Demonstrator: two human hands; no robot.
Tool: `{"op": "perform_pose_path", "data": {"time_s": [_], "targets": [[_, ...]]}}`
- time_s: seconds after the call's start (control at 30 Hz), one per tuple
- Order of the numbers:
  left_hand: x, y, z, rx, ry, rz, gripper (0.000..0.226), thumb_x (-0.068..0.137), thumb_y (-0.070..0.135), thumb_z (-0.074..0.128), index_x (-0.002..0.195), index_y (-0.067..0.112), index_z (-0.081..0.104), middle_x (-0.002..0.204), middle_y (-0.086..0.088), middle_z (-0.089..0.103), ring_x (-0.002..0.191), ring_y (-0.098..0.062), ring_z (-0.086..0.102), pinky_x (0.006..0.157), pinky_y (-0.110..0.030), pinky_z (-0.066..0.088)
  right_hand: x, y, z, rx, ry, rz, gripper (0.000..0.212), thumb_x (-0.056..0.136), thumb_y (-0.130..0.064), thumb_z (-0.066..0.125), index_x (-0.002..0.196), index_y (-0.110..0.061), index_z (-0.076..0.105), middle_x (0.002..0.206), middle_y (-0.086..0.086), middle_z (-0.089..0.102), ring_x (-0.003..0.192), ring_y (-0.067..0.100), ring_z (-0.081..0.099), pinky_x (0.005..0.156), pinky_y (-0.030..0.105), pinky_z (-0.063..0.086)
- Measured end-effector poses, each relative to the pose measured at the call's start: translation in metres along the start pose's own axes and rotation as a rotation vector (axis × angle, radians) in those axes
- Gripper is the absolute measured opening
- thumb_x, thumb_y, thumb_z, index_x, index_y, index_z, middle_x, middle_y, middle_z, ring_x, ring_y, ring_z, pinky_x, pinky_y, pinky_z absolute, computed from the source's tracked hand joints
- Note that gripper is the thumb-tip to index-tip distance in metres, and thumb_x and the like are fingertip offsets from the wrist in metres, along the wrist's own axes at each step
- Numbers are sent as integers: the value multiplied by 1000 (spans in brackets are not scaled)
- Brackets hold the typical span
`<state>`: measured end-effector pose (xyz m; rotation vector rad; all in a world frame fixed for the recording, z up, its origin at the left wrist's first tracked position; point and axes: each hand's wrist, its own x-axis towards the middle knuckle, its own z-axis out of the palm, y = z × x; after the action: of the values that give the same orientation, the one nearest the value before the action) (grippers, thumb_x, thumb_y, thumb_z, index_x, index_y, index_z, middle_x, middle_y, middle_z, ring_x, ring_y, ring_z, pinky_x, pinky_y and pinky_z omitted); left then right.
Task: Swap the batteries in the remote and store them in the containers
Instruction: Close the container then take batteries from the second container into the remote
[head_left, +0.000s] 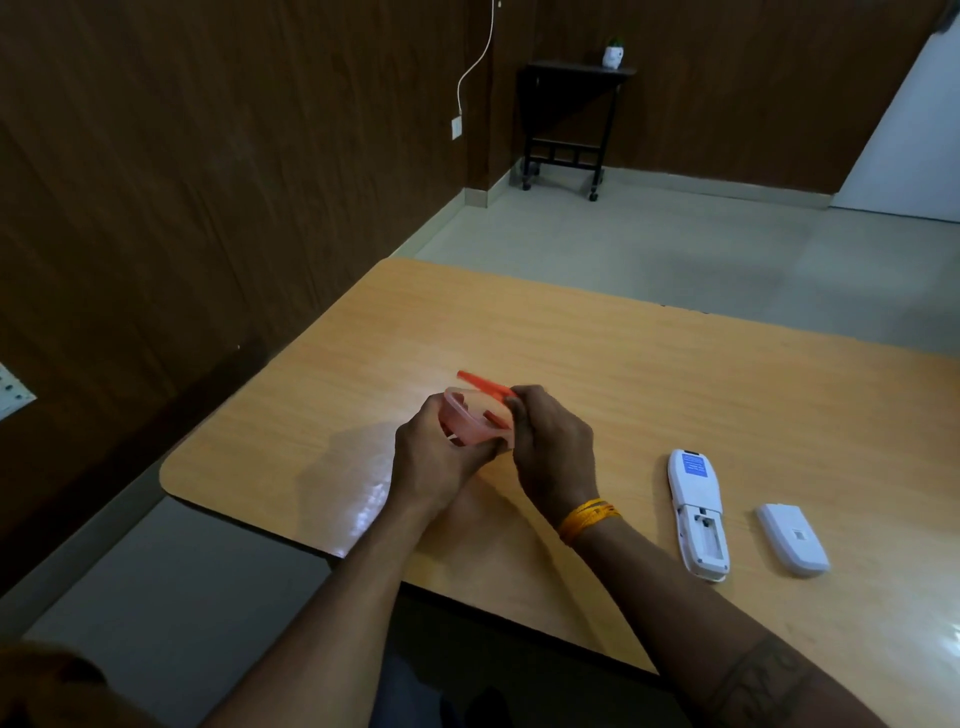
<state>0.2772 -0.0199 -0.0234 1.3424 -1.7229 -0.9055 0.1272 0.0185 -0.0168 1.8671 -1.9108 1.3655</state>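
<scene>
My left hand (435, 457) grips a small clear pinkish container (470, 420) above the wooden table (623, 374), tilted on its side. My right hand (551, 451) holds the container's orange-red lid (483, 385) at the container's mouth. Something reddish shows inside the container; I cannot tell what it is. The white remote (697, 512) lies face down to the right of my hands, its battery bay open and empty. Its white battery cover (792, 539) lies loose on the table just right of the remote.
The table's left and near edges run close to my forearms. A dark wood-panelled wall stands on the left. A small black trolley table (569, 119) with a white pot stands in the far corner on the tiled floor.
</scene>
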Motion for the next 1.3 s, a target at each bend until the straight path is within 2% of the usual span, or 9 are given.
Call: {"op": "perform_pose_path", "data": {"time_s": [0.1,0.27,0.4,0.57,0.7,0.83,0.97,1.17,1.3], "targets": [[-1,-6,-3,16,0,-22,85,65,46,96,137,20,59,133,4,69,108,-8,64,76,-5,50,19,10,-5,61,131,216,25,110,-22,49,101,-6,66,82,11,72,66,28,63,59,28,36],[-3,-6,-8,93,23,-62,96,54,72,81,133,23,57,123,7,67,110,-16,65,87,-37,58,23,42,-20,99,193,435,34,113,-32,42,98,-8,63,81,5,64,69,27,58,58,29,33],[-1,-13,-3,256,60,-87,94,66,60,87,139,10,56,138,-11,60,147,-33,40,113,-48,43,18,61,-36,52,199,554,35,112,-30,43,97,-6,63,81,5,61,70,24,51,56,34,23],[1,-17,0,469,61,-150,108,67,69,83,150,8,47,161,-12,44,159,-34,16,128,-44,18,15,76,-36,23,32,653,37,111,-32,44,98,-6,69,92,13,70,79,26,56,69,32,35],[0,-18,-3,547,7,-183,119,69,75,76,161,15,30,173,-10,20,162,-32,3,130,-45,7,21,82,-31,-19,-99,643,37,108,-31,48,102,-5,72,100,18,74,91,36,64,72,35,42],[1,-17,-5,595,-26,-216,126,69,80,72,164,14,22,175,-9,13,162,-33,-1,130,-46,4,29,77,-32,-106,-227,632,35,106,-35,53,105,-7,75,101,15,76,94,35,67,75,36,50],[3,-18,-6,617,-46,-228,128,68,81,72,164,14,21,175,-9,11,162,-33,-1,130,-47,3,35,70,-30,-243,-286,607,31,103,-36,56,104,-11,74,102,13,76,94,33,67,71,33,45],[8,-18,-8,653,-79,-258,133,65,84,71,165,15,17,176,-6,8,162,-33,-2,130,-49,3,38,42,-10,-283,-231,353,31,96,-42,61,111,-17,72,103,7,73,97,31,67,75,38,54],[10,-18,-10,671,-110,-262,135,66,87,67,166,14,13,176,-8,5,161,-35,-4,129,-52,2,52,15,12,-216,-397,229,29,91,-43,68,111,-23,73,102,5,76,102,29,67,73,34,48]]}}
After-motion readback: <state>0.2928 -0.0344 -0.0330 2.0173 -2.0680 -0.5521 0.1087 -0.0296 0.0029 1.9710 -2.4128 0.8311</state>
